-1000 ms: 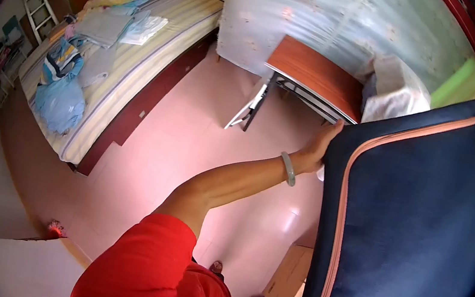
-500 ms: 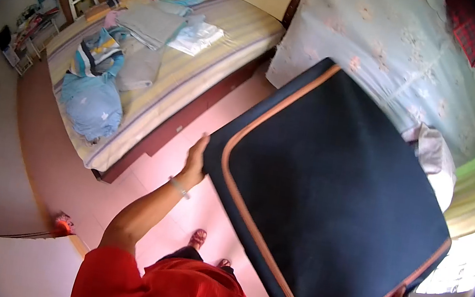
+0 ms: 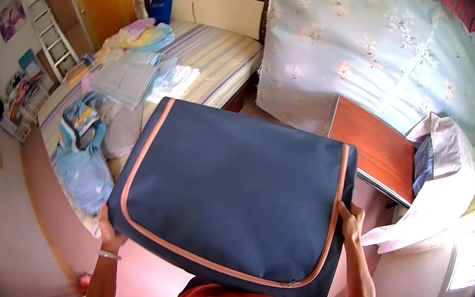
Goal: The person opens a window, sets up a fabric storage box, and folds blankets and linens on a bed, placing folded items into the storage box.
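Observation:
A large dark blue fabric case [image 3: 231,196] with an orange-pink zipper line hangs level in front of my red shirt. My left hand [image 3: 110,234], a bracelet at its wrist, grips the case's near left corner. On the right edge my right hand [image 3: 352,220] is closed, its thumb on top near the zipper line and its other fingers largely hidden. The case hides part of the floor and the near side of the bed.
A striped bed [image 3: 214,54] with folded cloths [image 3: 123,79] and clothes stands at the left. Beyond the case, at the right, is a reddish-brown table [image 3: 371,146] beside a white-covered bundle [image 3: 449,172]. A floral curtain [image 3: 348,49] hangs behind. A ladder [image 3: 52,40] leans far left.
The case has swung from the right to the centre and turned level. My right hand, hidden at first, now shows on its right edge. The table has come back into view.

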Motion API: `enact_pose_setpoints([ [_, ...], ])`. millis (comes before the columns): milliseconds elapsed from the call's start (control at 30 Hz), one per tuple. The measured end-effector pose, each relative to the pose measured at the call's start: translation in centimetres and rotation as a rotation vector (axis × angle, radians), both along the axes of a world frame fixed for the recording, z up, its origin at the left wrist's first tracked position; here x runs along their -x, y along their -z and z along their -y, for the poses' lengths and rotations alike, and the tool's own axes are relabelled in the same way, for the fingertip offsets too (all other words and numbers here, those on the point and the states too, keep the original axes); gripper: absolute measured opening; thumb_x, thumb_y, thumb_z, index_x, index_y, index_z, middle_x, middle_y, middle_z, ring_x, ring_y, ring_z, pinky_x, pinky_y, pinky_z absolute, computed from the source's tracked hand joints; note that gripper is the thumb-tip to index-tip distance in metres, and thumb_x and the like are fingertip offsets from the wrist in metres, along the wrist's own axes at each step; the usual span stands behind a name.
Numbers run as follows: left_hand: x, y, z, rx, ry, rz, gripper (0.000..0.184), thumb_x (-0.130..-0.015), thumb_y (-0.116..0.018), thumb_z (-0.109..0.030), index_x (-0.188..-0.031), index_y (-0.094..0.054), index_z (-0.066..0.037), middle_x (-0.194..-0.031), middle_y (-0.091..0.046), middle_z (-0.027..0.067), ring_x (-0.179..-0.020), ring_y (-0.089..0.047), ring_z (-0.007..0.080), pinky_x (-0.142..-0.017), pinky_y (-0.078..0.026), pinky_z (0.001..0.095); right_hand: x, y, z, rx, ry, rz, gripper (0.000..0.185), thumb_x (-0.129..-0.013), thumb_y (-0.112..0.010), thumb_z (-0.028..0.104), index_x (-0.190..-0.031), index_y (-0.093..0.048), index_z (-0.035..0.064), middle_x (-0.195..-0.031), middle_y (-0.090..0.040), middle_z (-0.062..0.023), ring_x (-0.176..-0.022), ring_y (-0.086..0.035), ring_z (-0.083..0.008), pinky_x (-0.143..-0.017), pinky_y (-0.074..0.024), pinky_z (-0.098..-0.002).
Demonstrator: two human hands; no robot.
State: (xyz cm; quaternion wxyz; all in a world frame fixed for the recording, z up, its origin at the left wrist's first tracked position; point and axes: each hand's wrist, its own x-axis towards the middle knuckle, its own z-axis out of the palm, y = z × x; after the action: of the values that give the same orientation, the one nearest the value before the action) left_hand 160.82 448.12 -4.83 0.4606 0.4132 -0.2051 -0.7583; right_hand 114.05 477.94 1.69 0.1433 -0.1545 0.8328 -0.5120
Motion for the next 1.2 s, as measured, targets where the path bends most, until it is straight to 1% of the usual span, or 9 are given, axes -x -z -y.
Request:
enact_pose_setpoints([
  [100,1.3,-0.6,3.8,0.167,-0.094,0.117,0.045,-0.086,-0.044,-0.038,-0.115,-0.045,-0.004,-0.115,-0.049,0.0101,-0.106,-0.047,0.0235,-0.092,-0.036,0.0348,4.2,0.2,3.8,-0.078,-0.048,-0.024,0.027,-0.076,-0.056,0.021,-0.064,-0.055,-0.0035,-0.057,-0.046,0.0012,-0.055,-0.041,-0.0087,-0.048,-0.0331,-0.0277],
  [233,3.5,-2.8,7.3,0.246,-0.147,0.185,0.045,-0.087,-0.043,-0.039,-0.112,-0.046,-0.002,-0.111,-0.052,0.0104,-0.102,-0.049,0.0216,-0.088,-0.038,0.0318,7.4,0.4,8.8,0.217,-0.067,0.07,0.024,-0.079,-0.055,0.018,-0.069,-0.059,-0.003,-0.059,-0.052,0.001,-0.056,-0.044,-0.0066,-0.05,-0.0367,-0.0252],
  [400,8.0,-4.8,14.2,0.364,-0.044,0.092,0.045,-0.086,-0.043,-0.039,-0.111,-0.047,-0.002,-0.109,-0.053,0.0092,-0.099,-0.051,0.0198,-0.087,-0.039,0.0307,10.8,1.7,14.0,0.354,-0.056,-0.025,0.021,-0.081,-0.054,0.02,-0.072,-0.06,0.0019,-0.063,-0.054,0.0031,-0.054,-0.046,-0.0049,-0.05,-0.0366,-0.0218],
  [500,11.7,-5.1,19.0,0.515,0.049,0.147,0.045,-0.086,-0.044,-0.038,-0.111,-0.047,-0.002,-0.109,-0.053,0.0077,-0.098,-0.051,0.019,-0.087,-0.039,0.03,12.1,1.8,16.7,0.238,0.045,0.019,0.026,-0.079,-0.056,0.02,-0.064,-0.056,-0.0005,-0.059,-0.048,0.0037,-0.056,-0.042,-0.0079,-0.05,-0.0353,-0.0267],
  [633,16.1,-2.2,28.0,0.33,-0.027,0.199,0.037,-0.085,-0.048,-0.034,-0.108,-0.049,-0.005,-0.103,-0.054,0.0055,-0.093,-0.053,0.0166,-0.08,-0.042,0.0292,13.4,2.6,19.8,0.06,0.129,-0.079,0.027,-0.078,-0.055,0.022,-0.062,-0.056,-0.0001,-0.058,-0.046,0.003,-0.054,-0.039,-0.0083,-0.048,-0.0322,-0.0259],
  [767,20.7,-1.2,35.2,0.287,0.108,0.229,0.024,-0.082,-0.055,-0.024,-0.1,-0.052,-0.008,-0.09,-0.056,0.0031,-0.079,-0.056,0.0131,-0.064,-0.045,0.0241,13.5,2.2,23.4,0.114,0.191,-0.016,0.026,-0.079,-0.054,0.021,-0.062,-0.056,0.0021,-0.058,-0.047,0.0034,-0.053,-0.04,-0.0066,-0.048,-0.0317,-0.0234],
  [967,25.1,0.3,41.0,0.291,0.165,0.256,0.025,-0.078,-0.059,-0.019,-0.098,-0.051,-0.007,-0.085,-0.057,0.0027,-0.072,-0.057,0.0127,-0.054,-0.045,0.022,15.1,4.9,25.1,0.116,0.269,0.006,0.024,-0.078,-0.056,0.021,-0.067,-0.059,0.0003,-0.06,-0.049,0.0025,-0.053,-0.042,-0.0078,-0.049,-0.0337,-0.0234],
  [1167,26.8,-2.9,44.1,0.365,0.225,0.166,0.032,-0.077,-0.057,-0.015,-0.106,-0.052,-0.003,-0.101,-0.056,0.0042,-0.091,-0.053,0.0161,-0.077,-0.043,0.0262,15.0,-0.1,27.8,-0.036,0.369,0.03,0.027,-0.077,-0.057,0.023,-0.069,-0.059,-0.0018,-0.061,-0.051,-0.0016,-0.056,-0.044,-0.0099,-0.051,-0.0354,-0.0258],
  [1200,27.2,-6.7,42.9,0.441,0.283,0.251,0.032,-0.077,-0.057,-0.018,-0.105,-0.053,-0.003,-0.102,-0.056,0.0044,-0.091,-0.053,0.0162,-0.08,-0.041,0.0259,15.4,-0.9,27.7,-0.009,0.355,0.018,0.027,-0.077,-0.057,0.024,-0.069,-0.059,-0.0023,-0.061,-0.051,-0.0023,-0.056,-0.044,-0.0104,-0.051,-0.0357,-0.0259],
])
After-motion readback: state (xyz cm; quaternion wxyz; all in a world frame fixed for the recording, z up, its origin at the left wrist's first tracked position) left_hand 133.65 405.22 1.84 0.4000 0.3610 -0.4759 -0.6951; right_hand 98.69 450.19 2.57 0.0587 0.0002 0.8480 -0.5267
